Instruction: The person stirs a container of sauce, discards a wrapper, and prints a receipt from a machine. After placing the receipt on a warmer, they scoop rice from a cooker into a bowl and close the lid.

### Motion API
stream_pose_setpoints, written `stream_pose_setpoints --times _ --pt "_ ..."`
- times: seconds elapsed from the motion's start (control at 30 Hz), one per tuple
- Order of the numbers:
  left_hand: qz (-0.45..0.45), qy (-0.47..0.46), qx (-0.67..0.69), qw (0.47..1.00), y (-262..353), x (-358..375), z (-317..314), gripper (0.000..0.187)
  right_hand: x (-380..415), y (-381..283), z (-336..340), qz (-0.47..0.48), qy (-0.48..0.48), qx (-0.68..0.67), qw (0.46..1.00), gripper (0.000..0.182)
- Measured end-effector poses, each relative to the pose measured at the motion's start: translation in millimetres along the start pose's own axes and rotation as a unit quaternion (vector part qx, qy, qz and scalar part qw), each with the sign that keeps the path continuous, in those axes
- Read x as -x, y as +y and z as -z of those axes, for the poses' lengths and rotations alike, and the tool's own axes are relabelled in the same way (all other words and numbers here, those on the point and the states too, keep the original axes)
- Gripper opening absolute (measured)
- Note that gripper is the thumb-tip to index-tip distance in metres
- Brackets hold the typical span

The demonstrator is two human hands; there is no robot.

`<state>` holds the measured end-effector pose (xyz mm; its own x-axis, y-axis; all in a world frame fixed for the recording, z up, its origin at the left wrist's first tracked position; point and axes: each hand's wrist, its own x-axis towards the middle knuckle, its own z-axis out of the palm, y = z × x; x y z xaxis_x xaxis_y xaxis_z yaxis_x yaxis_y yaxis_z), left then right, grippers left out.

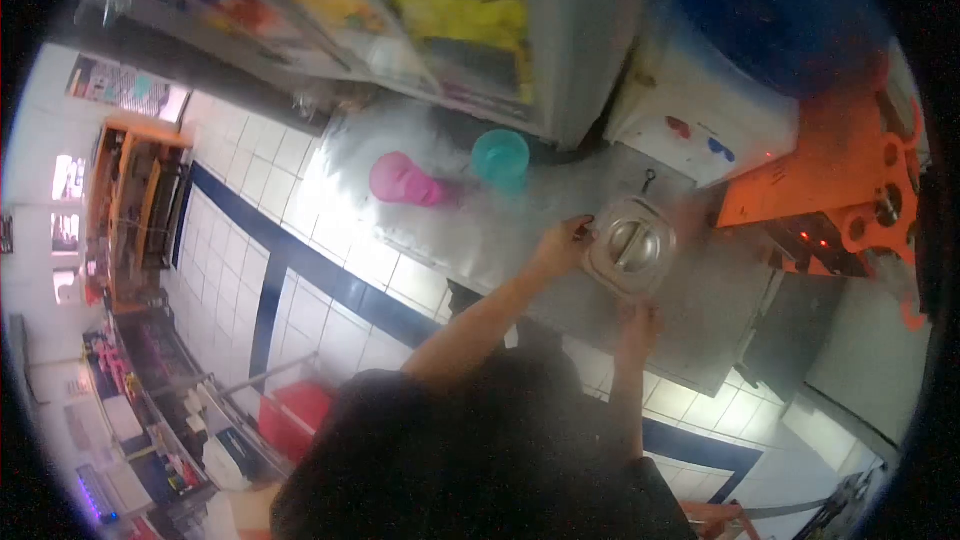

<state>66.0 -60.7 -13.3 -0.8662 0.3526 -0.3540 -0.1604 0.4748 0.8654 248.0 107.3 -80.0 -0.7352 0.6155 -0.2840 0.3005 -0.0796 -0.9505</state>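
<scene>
A rectangular steel pan lid with a round recessed centre and a bar handle is on the metal table in front of me. My left hand is at its left corner, fingers curled in at the rim. At the near edge of the lid is my right hand, its fingers bent against the rim and slightly blurred. Whatever is under the lid is hidden. Just beyond the lid lies a small dark object with a ring-shaped end.
A pink cup-like item and a teal cup are farther left on the table. A white bucket stands at the back, beside an orange perforated stand. A glass-fronted cabinet rises behind the table.
</scene>
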Motion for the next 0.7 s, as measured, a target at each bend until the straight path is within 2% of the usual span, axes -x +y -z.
stream_pose_setpoints --times 0.03,0.07,0.1,0.13,0.17,0.23,0.27,0.3,0.33,0.4,0.43,0.47,0.5,0.53,0.57,0.63,0.67,0.7 --pt "0.005 0.003 0.009 1.0 -9.6 10.5 2.7 0.042 4.1 1.2 1.4 0.058 0.015 0.063 0.996 0.042" --pt "0.021 0.008 0.032 0.999 -22.5 23.8 2.7 0.044 8.8 -18.9 -4.9 0.061 0.011 0.073 0.995 0.042" --pt "0.034 0.015 0.057 0.998 -34.2 39.6 6.4 0.046 12.9 -43.2 -13.5 -0.03 0.057 -0.052 0.997 0.04" --pt "0.018 0.004 0.056 0.998 -47.6 58.5 16.1 0.046 17.3 -62.0 -22.9 -0.12 0.101 -0.175 0.972 0.038" --pt "0.001 -0.004 0.055 0.998 -65.3 78.8 29.2 0.046 18.4 -52.7 -20.7 -0.112 0.094 -0.167 0.975 0.038" --pt "0.016 -0.017 0.014 1.0 -122.9 117.2 50.5 0.043 20.9 -15.5 -15.5 -0.108 0.225 -0.129 0.96 0.033" --pt "0.073 -0.02 0.049 0.996 -132.5 141.1 76.0 0.042 26.1 -5.5 -28.3 -0.1 0.219 -0.125 0.963 0.033" --pt "0.128 -0.025 0.084 0.988 -144.7 165.7 102.9 0.041 33.4 2.7 -43.3 -0.062 0.164 -0.004 0.985 0.031" --pt "0.13 0.03 0.094 0.987 -168.0 191.9 123.5 0.039 44.7 5.8 -58.5 -0.022 0.11 0.119 0.987 0.029" --pt "0.146 0.116 0.091 0.978 -203.7 240.0 170.8 0.035 86.2 -15.9 -139.5 0.135 -0.045 0.24 0.96 0.028" --pt "0.158 0.148 0.08 0.973 -216.2 264.6 198.8 0.033 102.3 -26.6 -177.2 0.148 -0.09 0.278 0.945 0.029" --pt "0.138 0.188 0.092 0.968 -259.6 283.9 214.0 0.033 111.4 -36.0 -208.9 0.16 -0.133 0.315 0.926 0.03" --pt "0.116 0.227 0.103 0.961 -303.6 303.2 226.6 0.034 112.6 -32.3 -233.6 0.229 -0.108 0.352 0.901 0.029" --pt "0.12 0.248 0.153 0.949 -319.8 324.7 246.9 0.035 112.9 -24.4 -257.2 0.296 -0.082 0.386 0.87 0.029" --pt "0.125 0.269 0.204 0.933 -336.0 343.3 268.5 0.036 113.6 -23.5 -278.5 0.301 -0.073 0.39 0.867 0.029" --pt "0.139 0.327 0.189 0.915 -375.4 382.1 304.9 0.037 118.4 -20.9 -299.2 0.276 -0.049 0.419 0.864 0.029" --pt "0.138 0.328 0.196 0.914 -380.5 401.3 320.8 0.037 115.4 -9.5 -296.9 0.281 -0.05 0.423 0.86 0.029" --pt "0.181 0.349 0.243 0.887 -376.9 421.4 342.7 0.037 102.5 5.6 -291.4 0.255 -0.055 0.45 0.854 0.027"
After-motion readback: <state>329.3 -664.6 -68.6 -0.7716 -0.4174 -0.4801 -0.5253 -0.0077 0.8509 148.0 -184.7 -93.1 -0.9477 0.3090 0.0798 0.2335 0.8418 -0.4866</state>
